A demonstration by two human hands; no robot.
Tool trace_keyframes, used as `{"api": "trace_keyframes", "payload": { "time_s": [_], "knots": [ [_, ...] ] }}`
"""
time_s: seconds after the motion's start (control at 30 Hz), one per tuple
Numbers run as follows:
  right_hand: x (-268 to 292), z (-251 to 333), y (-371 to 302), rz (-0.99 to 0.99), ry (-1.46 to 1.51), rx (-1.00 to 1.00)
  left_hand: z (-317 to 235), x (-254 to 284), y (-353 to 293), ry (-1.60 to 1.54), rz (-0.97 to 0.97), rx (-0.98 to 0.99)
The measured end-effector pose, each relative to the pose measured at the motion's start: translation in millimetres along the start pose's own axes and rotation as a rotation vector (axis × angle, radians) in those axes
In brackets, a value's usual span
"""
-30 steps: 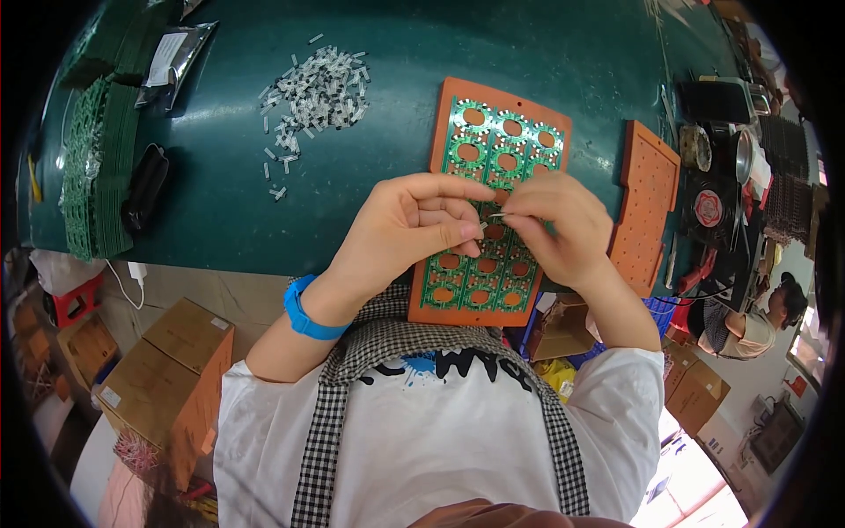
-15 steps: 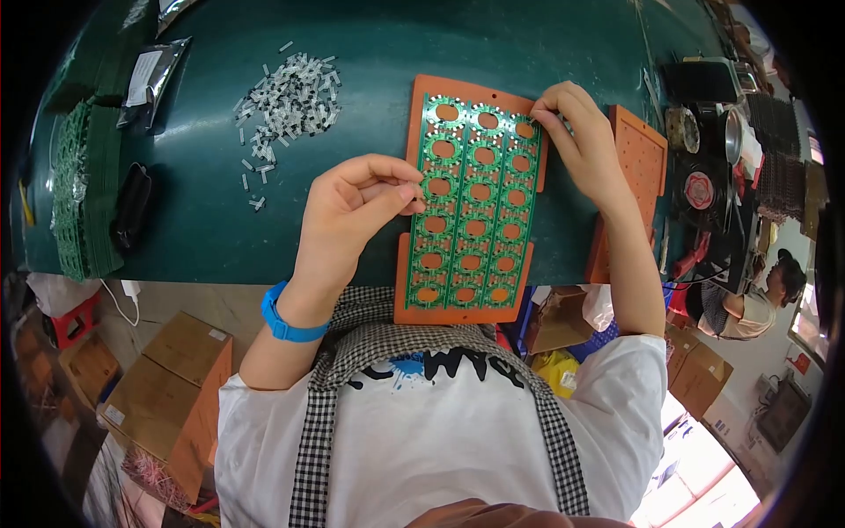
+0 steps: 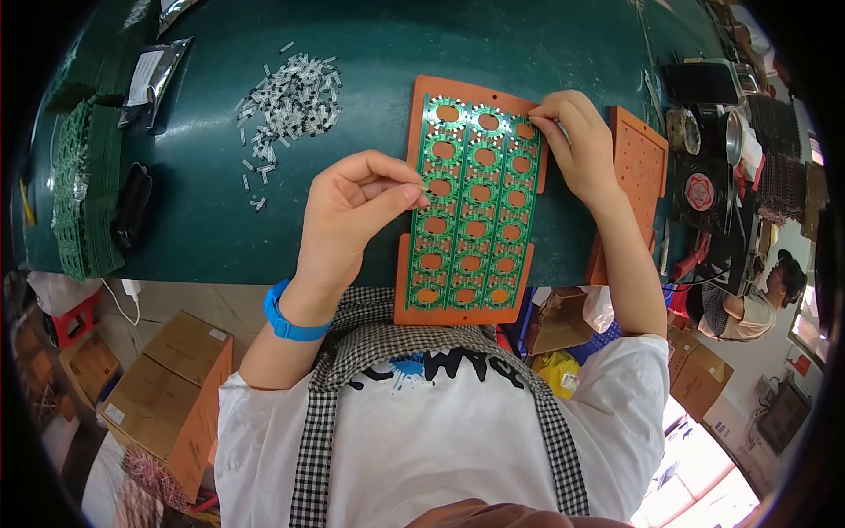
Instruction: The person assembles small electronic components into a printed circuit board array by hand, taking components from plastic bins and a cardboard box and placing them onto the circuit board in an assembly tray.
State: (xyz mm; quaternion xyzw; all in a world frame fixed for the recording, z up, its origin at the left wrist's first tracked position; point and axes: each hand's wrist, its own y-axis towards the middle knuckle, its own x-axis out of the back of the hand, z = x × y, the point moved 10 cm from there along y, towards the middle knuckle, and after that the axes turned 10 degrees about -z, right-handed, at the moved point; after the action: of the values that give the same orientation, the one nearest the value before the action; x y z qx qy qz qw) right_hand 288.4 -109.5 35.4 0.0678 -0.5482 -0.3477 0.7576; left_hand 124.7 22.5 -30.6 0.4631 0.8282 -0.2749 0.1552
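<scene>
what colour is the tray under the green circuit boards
The tray is orange, seen best in the head view, the only one.

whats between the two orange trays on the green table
Between the left tray, under the board, and the right tray are the right hand and a strip of table, seen in the head view.

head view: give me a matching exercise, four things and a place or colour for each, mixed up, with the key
1. left hand
2. wristband
3. right hand
4. pile

A. blue
B. by the left edge of the board
C. on the table, clear of both hands
D. by the board's upper right corner

Pairs: 1-B, 2-A, 3-D, 4-C
</scene>
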Motion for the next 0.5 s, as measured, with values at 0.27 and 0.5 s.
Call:
{"api": "trace_keyframes", "payload": {
  "time_s": [0.27,0.5],
  "knots": [
    [-0.9,0.8,12.5,0.126,0.045,0.088,3.6,-10.0,-1.2,0.016,0.041,0.045],
    [3.3,5.2,0.5,0.084,0.021,0.157,4.4,-13.0,-1.7,0.013,0.034,0.050]
  ]
}}
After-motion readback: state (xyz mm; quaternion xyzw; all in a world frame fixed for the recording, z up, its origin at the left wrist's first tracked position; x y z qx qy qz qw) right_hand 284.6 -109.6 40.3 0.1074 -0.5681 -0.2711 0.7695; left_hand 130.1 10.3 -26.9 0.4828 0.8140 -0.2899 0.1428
